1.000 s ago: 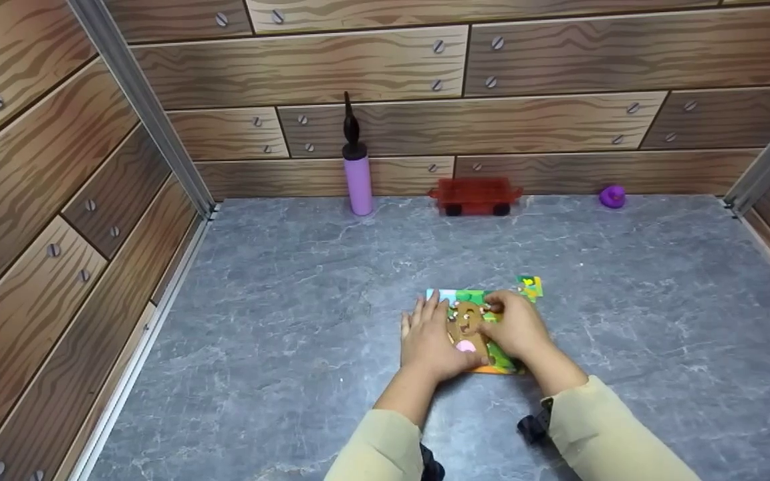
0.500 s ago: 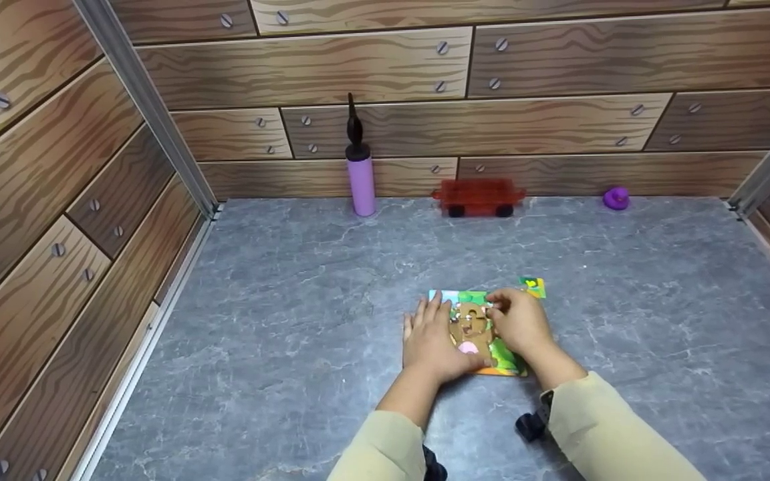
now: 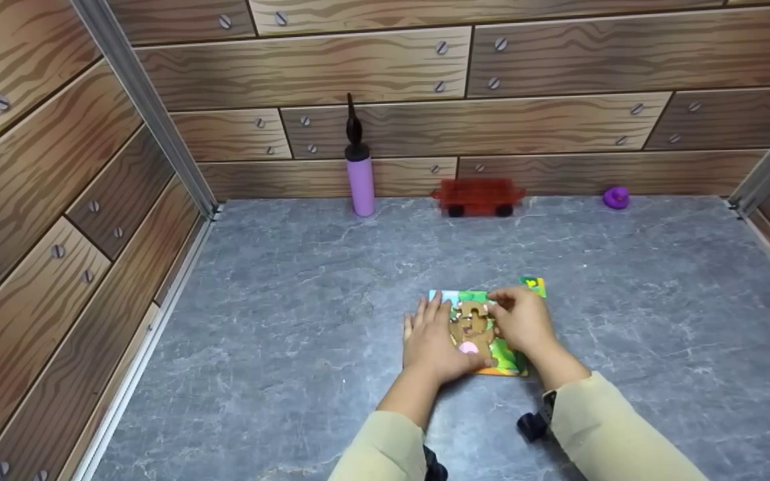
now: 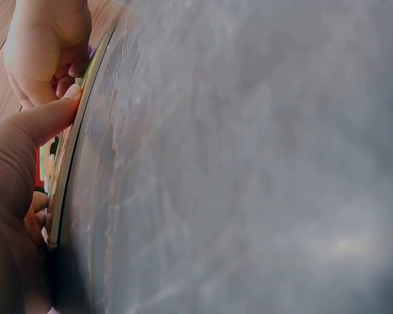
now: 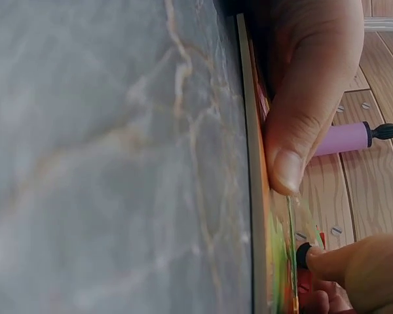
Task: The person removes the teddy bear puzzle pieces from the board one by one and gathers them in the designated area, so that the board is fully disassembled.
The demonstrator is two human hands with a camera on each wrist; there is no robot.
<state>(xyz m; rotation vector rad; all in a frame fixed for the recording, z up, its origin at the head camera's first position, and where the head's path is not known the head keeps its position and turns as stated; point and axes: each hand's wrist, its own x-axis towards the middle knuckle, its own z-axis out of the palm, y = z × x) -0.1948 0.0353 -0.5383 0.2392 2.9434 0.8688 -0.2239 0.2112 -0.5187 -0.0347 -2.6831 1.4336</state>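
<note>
A small jigsaw board (image 3: 506, 357) with a brown bear picture lies on the grey tabletop. My left hand (image 3: 426, 337) rests on its left side, fingers straight, and the left thumb (image 4: 56, 118) presses near its front edge. At the board's upper right my right hand (image 3: 522, 324) has thumb and index finger bent in at the bear's head, pinching what looks like a brown puzzle piece (image 3: 478, 321). The fingers mostly hide that piece. Just beyond the right hand, a green and yellow puzzle piece (image 3: 535, 286) lies loose.
Along the back wall stand a purple hand pump (image 3: 361, 187) with a black nozzle, a red toy wagon (image 3: 480, 196) with black wheels, and a small purple toy (image 3: 616, 198). Wood-print walls (image 3: 371, 67) enclose the table (image 3: 291, 287).
My right thumb and index finger have shifted slightly up and right. The bear's face, with its eyes plain before, now shows a notch and dark seams. My left hand stays on the board.
</note>
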